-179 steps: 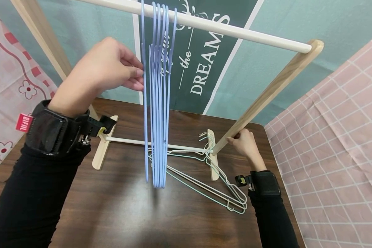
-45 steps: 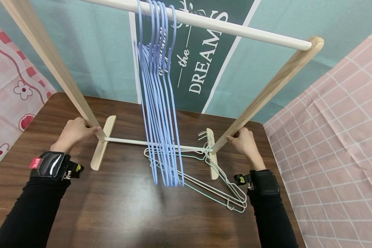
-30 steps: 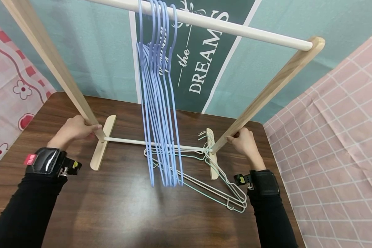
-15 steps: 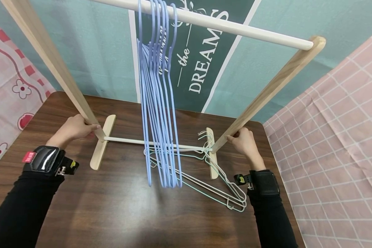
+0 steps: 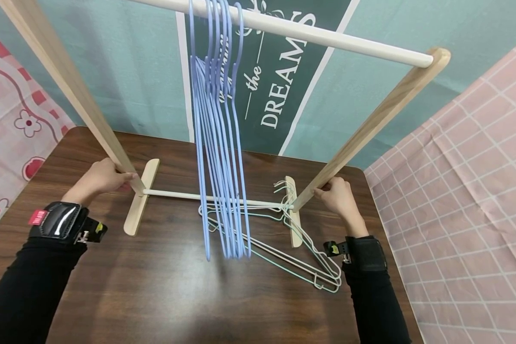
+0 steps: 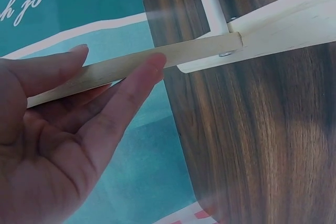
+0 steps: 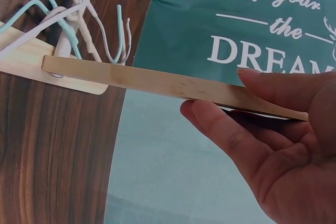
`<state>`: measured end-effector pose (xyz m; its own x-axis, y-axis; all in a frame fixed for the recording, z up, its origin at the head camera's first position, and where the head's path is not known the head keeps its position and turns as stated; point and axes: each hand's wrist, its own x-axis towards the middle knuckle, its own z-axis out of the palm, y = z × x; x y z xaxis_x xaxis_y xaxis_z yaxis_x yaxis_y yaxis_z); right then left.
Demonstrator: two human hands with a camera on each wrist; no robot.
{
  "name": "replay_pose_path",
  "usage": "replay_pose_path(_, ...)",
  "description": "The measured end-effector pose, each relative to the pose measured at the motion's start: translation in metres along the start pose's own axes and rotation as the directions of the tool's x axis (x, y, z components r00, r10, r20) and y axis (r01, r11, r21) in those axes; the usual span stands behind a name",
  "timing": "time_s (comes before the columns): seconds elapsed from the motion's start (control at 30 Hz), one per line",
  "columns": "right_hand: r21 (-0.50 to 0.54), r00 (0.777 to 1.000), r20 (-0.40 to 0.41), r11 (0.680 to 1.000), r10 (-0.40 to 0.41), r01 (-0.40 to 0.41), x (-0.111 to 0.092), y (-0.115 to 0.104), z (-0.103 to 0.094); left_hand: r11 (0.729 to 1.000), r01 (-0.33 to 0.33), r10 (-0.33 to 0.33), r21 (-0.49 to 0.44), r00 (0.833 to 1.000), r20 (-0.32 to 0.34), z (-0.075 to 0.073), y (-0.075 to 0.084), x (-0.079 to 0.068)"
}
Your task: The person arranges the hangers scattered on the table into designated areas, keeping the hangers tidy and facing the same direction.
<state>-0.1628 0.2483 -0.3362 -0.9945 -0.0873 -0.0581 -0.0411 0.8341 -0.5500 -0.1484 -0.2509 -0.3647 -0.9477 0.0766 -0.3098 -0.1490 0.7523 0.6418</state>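
My left hand [image 5: 105, 177] is closed to the thickness of the left post [image 5: 75, 91], gripping it low down, thumb on one face and fingers on the opposite one. My right hand [image 5: 337, 195] holds the right post [image 5: 378, 119] in the same manner, also near its base. Just inboard of the left hand, the left foot [image 5: 133, 215] rests on the wooden table [image 5: 155, 296]; the right foot [image 5: 296, 239] rests just inboard of the right. A white lower bar [image 5: 176, 195] joins the posts between my hands. Above both hands runs the white top rail [image 5: 327, 37], carrying a cluster of blue hangers [image 5: 229, 224] that hang about midway between them. White and pale green hangers [image 5: 334, 274] lie to the left of my right hand and nearer to me, hooks by the right foot. Whether these bear on the lower bar, I cannot tell.
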Motion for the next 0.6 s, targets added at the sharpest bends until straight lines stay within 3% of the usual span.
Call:
replay_pose_path(0.27,0.065,0.999,0.052,0.998,-0.002,-0.001,-0.007,0.003,0.0,1.0,0.0,0.0,-0.003,1.0,0.009,-0.001,-0.001,-0.001)
replay_pose_path(0.6,0.108,0.993,0.093,0.991,0.075,-0.085,-0.014,0.001,0.005,1.0,-0.014,0.014,0.001,1.0,-0.002,0.0,0.0,-0.001)
